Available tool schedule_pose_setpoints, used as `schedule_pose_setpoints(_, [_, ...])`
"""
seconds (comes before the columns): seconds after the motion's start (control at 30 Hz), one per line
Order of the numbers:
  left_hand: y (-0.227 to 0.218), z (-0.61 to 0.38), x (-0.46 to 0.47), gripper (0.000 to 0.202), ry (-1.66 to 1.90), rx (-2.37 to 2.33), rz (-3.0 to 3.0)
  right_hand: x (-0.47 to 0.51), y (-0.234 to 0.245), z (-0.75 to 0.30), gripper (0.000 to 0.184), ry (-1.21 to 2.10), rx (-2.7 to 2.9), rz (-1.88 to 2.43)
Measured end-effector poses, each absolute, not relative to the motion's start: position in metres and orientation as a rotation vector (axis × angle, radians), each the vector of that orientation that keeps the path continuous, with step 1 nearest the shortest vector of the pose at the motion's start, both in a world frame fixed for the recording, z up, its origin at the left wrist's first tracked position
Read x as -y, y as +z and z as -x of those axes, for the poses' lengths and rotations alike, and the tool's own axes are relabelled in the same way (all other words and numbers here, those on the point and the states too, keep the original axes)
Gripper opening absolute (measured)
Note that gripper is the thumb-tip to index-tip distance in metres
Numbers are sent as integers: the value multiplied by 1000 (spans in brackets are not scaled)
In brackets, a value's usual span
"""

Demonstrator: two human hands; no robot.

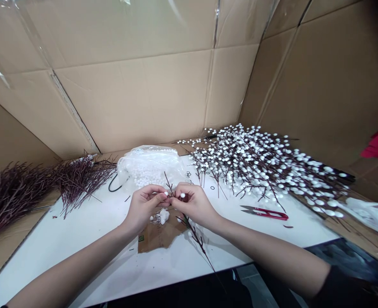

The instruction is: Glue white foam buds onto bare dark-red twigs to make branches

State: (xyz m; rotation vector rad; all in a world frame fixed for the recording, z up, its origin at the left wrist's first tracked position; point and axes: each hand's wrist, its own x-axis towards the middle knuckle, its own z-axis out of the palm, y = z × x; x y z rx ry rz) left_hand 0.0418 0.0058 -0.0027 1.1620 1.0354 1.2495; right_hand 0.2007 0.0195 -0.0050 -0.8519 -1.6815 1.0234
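Observation:
In front of me, both hands are closed and meet over the table around a brown artificial twig [198, 239]. My right hand [193, 205] pinches its stem, with the branching tip pointing up and the bare lower end slanting down toward the table's front edge. One small white ball [182, 195] shows by the right fingers. My left hand [146, 208] pinches at the twig, and another white ball is at its fingertips. Beneath the hands lies a brown cardboard piece [153, 239] carrying a white glue-like lump [164, 216].
Behind the hands sits a clear bag [150, 167] of white balls. Bare twigs [80, 182] are heaped at left; twigs covered in white balls [249, 158] are piled at right. Red-handled thread snips [266, 212] lie on the white table [112, 265]. Cardboard walls [137, 98] enclose it.

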Motion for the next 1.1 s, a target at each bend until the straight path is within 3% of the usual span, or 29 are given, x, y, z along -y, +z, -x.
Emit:
schedule_pose_setpoints(0.47, [0, -44, 0, 13, 1272, -1101, -1296, -21, -9, -201, 20, 1039, 1686, 858])
schedule_pose_setpoints(1.1, [-3, -46, -2, 28, 1246, -965, -874, -21, -3, -203, 20, 1131, 1585, 863])
